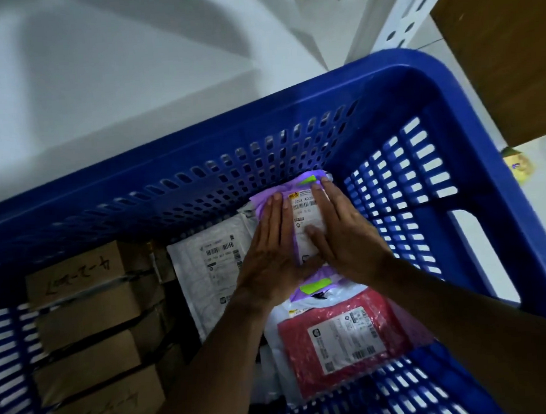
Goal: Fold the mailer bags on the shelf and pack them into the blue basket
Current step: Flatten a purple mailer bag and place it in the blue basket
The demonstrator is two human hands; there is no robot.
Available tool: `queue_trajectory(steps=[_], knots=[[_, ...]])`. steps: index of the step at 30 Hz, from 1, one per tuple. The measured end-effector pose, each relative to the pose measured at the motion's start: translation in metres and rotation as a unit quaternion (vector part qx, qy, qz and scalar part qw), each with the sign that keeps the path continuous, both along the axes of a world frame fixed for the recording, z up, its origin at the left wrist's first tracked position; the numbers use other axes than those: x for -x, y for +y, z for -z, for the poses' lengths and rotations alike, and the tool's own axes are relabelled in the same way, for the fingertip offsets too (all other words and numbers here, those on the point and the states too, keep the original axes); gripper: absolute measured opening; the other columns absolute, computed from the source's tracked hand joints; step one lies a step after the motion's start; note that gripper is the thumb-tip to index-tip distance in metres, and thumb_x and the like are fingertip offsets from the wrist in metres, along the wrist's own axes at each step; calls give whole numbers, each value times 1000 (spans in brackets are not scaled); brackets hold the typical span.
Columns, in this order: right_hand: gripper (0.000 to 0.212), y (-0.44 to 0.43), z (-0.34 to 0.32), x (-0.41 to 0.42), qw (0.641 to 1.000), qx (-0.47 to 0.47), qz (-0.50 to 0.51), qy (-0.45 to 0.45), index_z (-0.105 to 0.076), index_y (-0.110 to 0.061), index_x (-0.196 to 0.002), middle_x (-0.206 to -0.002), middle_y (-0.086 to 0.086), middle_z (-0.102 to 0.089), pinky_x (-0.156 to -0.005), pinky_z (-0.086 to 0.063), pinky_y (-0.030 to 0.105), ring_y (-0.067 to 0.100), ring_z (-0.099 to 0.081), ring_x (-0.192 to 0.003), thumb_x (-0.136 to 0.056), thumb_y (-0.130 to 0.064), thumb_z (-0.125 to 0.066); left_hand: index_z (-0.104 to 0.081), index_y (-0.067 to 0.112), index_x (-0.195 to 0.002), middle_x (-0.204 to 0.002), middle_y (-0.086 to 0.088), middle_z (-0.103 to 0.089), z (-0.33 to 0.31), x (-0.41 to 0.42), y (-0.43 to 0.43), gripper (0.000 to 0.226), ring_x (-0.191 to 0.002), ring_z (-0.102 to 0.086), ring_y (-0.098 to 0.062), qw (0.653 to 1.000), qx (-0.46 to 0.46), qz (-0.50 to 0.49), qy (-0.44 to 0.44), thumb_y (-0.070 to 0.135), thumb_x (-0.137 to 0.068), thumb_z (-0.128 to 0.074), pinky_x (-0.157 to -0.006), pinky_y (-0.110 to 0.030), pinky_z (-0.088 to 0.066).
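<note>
A folded purple mailer bag [306,212] with a white shipping label lies in the far right corner of the blue basket [385,79]. My left hand [268,249] lies flat on its left side, fingers straight. My right hand [344,234] presses flat on its right side, thumb across the label. Both forearms reach down into the basket. A red mailer bag [352,340] lies nearer me on a white one. A white mailer bag [211,263] lies left of my hands.
Several brown cardboard boxes [89,329] fill the basket's left part. A white shelf upright [394,14] and a brown shelf board [506,45] stand beyond the basket at the upper right. Pale floor lies behind the basket.
</note>
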State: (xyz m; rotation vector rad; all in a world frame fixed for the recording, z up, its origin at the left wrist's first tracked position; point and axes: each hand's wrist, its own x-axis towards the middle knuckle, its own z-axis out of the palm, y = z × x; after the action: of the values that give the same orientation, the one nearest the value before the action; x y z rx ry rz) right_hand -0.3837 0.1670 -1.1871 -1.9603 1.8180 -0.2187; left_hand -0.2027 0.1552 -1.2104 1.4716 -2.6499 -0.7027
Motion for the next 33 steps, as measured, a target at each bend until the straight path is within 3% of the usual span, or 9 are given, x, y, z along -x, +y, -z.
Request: queue_trajectory(steps=[3, 11, 14, 19, 24, 27, 33], knots=[[72, 1, -1, -1, 1000, -7, 3, 14, -11, -7, -157, -161, 23, -19, -116, -31, 42, 36, -26, -147, -103, -49, -34, 2, -3, -157, -166, -21, 3, 2, -7, -5, 123, -155, 2, -29, 1000, 6, 27, -8, 89, -82, -29, -125, -46, -16], [77, -1, -12, 2, 997, -36, -31, 63, -9, -1, -156, -155, 36, -19, -114, -36, 48, 47, -32, -141, -101, -53, -24, -4, -2, -158, -167, -19, -4, -3, -4, -4, 126, -155, -5, -29, 1000, -3, 10, -23, 93, -77, -16, -124, -46, -17], [81, -3, -22, 1, 996, -35, -32, 75, -10, -4, -157, -157, 33, -19, -112, -37, 49, 45, -31, -142, -98, -58, -20, -3, 0, -159, -167, -16, -4, -14, -5, -6, 123, -155, -5, -27, 999, -7, 9, -39, 92, -78, -23, -125, -45, -15], [74, -13, -44, 1, 997, -4, 41, 68, -15, -7, -156, -162, 21, -17, -118, -28, 50, 36, -25, -147, -100, -55, -24, -7, 4, -160, -168, -13, -4, -40, -8, -8, 95, -156, -2, -24, 998, 50, 21, -35, 72, -97, -26, -126, -44, -12], [54, -21, -49, -12, 997, 68, 22, -3, -34, 4, -148, -154, 23, -34, -120, -25, 45, 35, -31, -144, -104, -27, -36, -22, -8, -154, -163, -24, -19, -53, 20, -14, 58, -154, -15, -31, 992, 105, 22, 68, 29, -109, -17, -123, -48, -22], [51, -24, -40, -16, 997, 62, 31, -37, -37, 2, -147, -155, 19, -35, -121, -25, 41, 28, -32, -144, -104, -25, -35, -26, -10, -151, -160, -27, -25, -36, 31, -17, 62, -152, -22, -34, 992, 101, -11, 71, 32, -110, -8, -122, -48, -25], [48, -7, 4, -15, 989, 140, 17, -43, -46, 10, -140, -147, 25, -45, -118, -30, 43, 33, -40, -141, -101, -18, -47, -25, -6, -154, -162, -23, -22, -4, 40, -4, 59, -153, -20, -31, 987, 93, -56, 122, 30, -107, -27, -124, -46, -21]])
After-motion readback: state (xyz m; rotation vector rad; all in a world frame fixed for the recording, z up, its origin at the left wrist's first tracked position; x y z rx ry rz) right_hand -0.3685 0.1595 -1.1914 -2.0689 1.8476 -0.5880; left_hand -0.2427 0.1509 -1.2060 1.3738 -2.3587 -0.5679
